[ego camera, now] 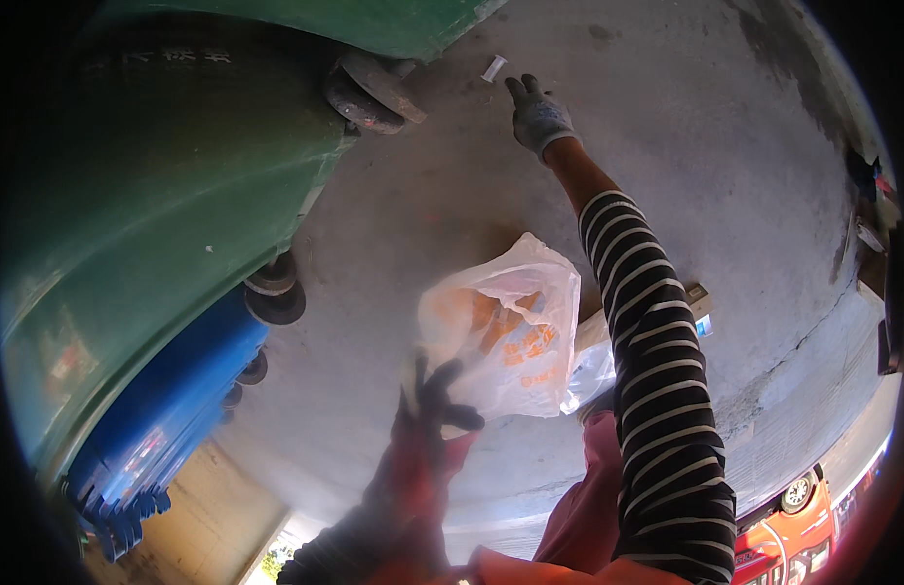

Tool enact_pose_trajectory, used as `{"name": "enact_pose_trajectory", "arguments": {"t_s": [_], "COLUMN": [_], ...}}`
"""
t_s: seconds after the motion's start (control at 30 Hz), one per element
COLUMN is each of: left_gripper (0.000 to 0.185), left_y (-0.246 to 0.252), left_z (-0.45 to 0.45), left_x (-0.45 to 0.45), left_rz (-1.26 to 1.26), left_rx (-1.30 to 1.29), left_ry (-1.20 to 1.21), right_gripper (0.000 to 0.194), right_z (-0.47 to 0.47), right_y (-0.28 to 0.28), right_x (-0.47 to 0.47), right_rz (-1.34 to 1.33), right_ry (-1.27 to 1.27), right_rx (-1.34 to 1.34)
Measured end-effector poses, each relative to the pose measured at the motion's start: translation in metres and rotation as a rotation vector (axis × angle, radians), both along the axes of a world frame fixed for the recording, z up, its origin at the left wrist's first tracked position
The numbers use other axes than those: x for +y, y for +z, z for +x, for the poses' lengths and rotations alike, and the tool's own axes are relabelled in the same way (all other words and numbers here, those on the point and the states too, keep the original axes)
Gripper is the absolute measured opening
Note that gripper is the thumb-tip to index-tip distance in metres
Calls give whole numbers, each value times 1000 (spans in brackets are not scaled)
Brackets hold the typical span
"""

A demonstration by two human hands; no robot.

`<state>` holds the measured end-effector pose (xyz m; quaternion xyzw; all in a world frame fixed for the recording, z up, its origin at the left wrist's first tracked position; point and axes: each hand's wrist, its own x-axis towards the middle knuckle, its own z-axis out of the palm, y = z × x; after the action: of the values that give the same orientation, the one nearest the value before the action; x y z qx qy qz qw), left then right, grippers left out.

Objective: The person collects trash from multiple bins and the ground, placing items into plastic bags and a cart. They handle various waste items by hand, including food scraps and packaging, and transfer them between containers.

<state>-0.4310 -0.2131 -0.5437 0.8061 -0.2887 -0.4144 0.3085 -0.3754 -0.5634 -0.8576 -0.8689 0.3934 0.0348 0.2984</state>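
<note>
My left hand (pixel 441 398), in a dark glove and somewhat blurred, grips the near left edge of a thin white plastic bag (pixel 547 307). The bag gapes, has orange printing, and contains orange-brown and pale items that I cannot make out. My right hand (pixel 542 117) wears a light grey glove with dark fingertips. It is stretched far forward, low over the concrete floor, and holds nothing. Just left of its fingertips lies a small white spool-shaped piece (pixel 494 68), with a narrow gap between them.
Green wheeled bins (pixel 167 197) and blue wheeled bins (pixel 167 387) stand along the left, their black wheels (pixel 276 289) on the concrete floor (pixel 423 190). A cardboard piece (pixel 697 298) and clear plastic (pixel 594 373) lie beyond the bag. A red vehicle (pixel 788 534) is at lower right.
</note>
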Motion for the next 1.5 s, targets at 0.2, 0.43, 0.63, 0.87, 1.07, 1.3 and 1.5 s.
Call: {"name": "enact_pose_trajectory", "arguments": {"t_s": [0.2,0.43,0.63,0.87,1.07,1.3,1.5], "left_gripper": [56,67,73,75,53,52,33], "left_y": [-2,2,-16,-30,-22,-33,-33], "left_z": [30,15,-3,-12,-38,-62,-66], "left_x": [-16,-12,-9,-18,5,37,21], "left_rz": [55,-67,-227,-243,56,226,226], "left_rx": [198,310,363,444,193,-69,-75], "left_ry": [267,404,265,508,132,-1,-53], "right_gripper": [56,33,41,47,31,66,51], "right_z": [68,0,-42,-83,-205,-241,-213], "right_y": [-64,-55,-43,-73,-85,-2,-31], "right_x": [-46,-44,-34,-7,48,146,163], "right_rz": [-172,-87,59,-298,-28,188,475], "right_ry": [178,33,-63,-118,-263,-65,-345], "right_rx": [32,251,333,52,-89,-28,132]}}
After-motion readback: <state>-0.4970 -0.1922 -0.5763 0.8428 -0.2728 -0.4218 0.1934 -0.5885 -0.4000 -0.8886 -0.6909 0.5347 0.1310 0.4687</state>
